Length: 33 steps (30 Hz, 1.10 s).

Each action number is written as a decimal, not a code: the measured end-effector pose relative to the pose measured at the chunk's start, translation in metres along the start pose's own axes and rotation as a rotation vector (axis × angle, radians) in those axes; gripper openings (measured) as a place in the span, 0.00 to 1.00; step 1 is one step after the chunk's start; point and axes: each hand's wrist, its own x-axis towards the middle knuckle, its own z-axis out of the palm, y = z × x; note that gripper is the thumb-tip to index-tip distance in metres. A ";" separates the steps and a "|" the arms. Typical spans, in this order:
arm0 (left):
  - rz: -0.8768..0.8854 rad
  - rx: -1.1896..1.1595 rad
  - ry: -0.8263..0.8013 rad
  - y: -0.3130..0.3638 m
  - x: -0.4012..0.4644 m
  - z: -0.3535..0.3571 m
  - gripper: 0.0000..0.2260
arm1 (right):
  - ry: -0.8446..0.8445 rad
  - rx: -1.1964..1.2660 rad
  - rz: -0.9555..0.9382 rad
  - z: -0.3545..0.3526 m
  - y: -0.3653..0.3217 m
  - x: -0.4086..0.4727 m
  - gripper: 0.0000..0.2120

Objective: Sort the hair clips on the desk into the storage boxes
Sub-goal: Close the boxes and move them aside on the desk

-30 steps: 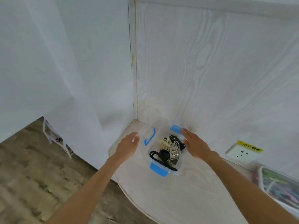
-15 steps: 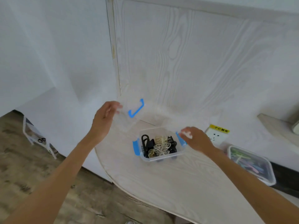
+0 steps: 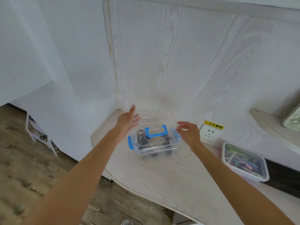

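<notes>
A clear storage box point(image 3: 176, 144) with blue side latches stands on the white desk point(image 3: 162, 179) near the corner. Black, cream and silver hair clips point(image 3: 152, 142) lie inside it. Its clear lid point(image 3: 155, 116) with a blue handle point(image 3: 156, 132) sits on top of the box, tilted slightly. My left hand point(image 3: 127, 120) touches the lid's left edge with straight fingers and the thumb raised. My right hand point(image 3: 189, 132) is at the lid's right edge with loosely curved fingers.
A second lidded clear box point(image 3: 263, 173) with several coloured clips stands at the desk's right. A wall socket point(image 3: 210, 133) with a yellow label is behind my right hand. A shelf point(image 3: 269, 125) juts out at the right. A white rack point(image 3: 39, 138) stands on the floor at left.
My left hand has brought the lid from above left down onto the box. My right hand has shifted from the box's right latch to the lid's right edge.
</notes>
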 end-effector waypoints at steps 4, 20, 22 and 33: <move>-0.026 0.482 0.029 -0.048 0.007 -0.001 0.28 | 0.083 -0.169 0.054 0.005 0.018 0.003 0.13; -0.023 0.548 0.069 -0.077 -0.006 -0.010 0.25 | -0.267 -0.172 0.125 0.006 0.037 0.027 0.19; -0.050 0.553 0.111 -0.080 -0.009 -0.009 0.28 | -0.298 -0.179 0.153 0.005 0.035 0.034 0.19; -0.465 0.306 0.149 -0.067 -0.005 -0.011 0.25 | -0.420 -0.094 0.442 0.004 0.024 0.037 0.30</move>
